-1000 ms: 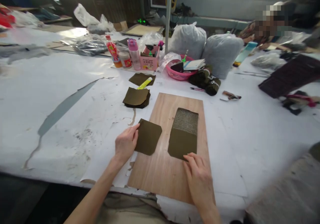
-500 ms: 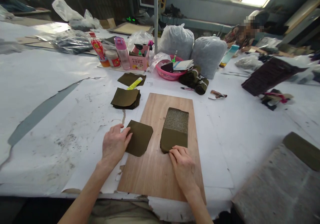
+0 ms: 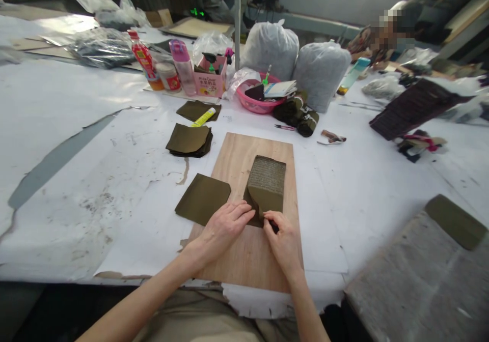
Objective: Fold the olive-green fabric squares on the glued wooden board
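Observation:
A stack of olive-green fabric pieces lies on a wooden board; its far part is rough and greyish, its near part smooth. At the near edge, the top piece is lifted and curled. My right hand pinches that edge between thumb and fingers. From the left, my left hand closes its fingers at the near left corner of the same piece, its thumb partly hidden. Beside it, a separate olive fabric piece rests flat, partly over the board's left edge.
Farther left are a pile of olive pieces and a yellow tube. Behind stand a pink basin, bottles, a pink box and two stuffed bags. Small snips lie near rolled fabric. A grey-topped surface is at right.
My left hand has left the separate piece and moved right to the stack. My right hand now pinches the near edge, and the top piece has curled up. The view has shifted slightly.

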A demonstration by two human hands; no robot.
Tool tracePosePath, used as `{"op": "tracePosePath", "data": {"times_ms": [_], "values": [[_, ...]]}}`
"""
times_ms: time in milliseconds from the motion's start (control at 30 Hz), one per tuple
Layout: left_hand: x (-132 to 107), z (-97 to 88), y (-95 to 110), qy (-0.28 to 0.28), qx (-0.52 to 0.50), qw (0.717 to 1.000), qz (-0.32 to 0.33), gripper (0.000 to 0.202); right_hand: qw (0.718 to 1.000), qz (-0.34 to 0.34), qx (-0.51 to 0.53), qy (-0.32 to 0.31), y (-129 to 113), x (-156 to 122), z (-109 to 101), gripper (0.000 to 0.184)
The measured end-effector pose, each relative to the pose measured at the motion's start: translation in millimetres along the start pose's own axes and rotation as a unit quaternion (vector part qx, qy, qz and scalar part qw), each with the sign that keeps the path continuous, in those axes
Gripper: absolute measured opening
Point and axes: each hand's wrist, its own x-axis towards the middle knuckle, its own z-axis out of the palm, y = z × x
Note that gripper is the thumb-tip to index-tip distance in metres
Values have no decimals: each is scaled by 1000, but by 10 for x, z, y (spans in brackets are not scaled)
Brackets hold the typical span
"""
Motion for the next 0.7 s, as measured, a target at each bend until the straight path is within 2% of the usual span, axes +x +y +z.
{"op": "tracePosePath", "data": {"times_ms": [167, 267, 367, 433, 500, 533, 567, 600, 633, 667, 700], "values": [[105, 186, -34, -48, 70, 996, -11, 24, 994, 68, 86, 13, 17, -17, 20, 19], [121, 316, -67, -48, 106, 993, -6, 23, 964, 138, 206, 97, 147, -19, -43, 23], [116, 387, -70, -37, 112, 993, -5, 23, 898, 188, 333, 218, 363, -7, -321, 21], [114, 397, -68, -34, 110, 993, -6, 22, 864, 169, 380, 285, 486, -22, -610, 16], [121, 386, -69, -38, 104, 994, -7, 24, 837, 148, 375, 370, 520, -87, -900, 13], [129, 375, -72, -44, 101, 994, -7, 24, 839, 142, 351, 391, 491, -141, -1014, 12], [139, 358, -76, -50, 97, 994, -8, 25, 855, 142, 308, 392, 428, -208, -1095, 12], [149, 337, -80, -55, 94, 994, -9, 24, 887, 146, 248, 362, 338, -284, -1133, 12], [160, 310, -85, -58, 89, 994, -11, 23, 924, 150, 175, 304, 226, -367, -1126, 13], [168, 276, -88, -63, 80, 995, -17, 22, 960, 154, 103, 212, 104, -451, -1074, 15], [172, 235, -89, -68, 64, 995, -22, 19, 981, 150, 41, 113, -18, -535, -982, 16]]}}
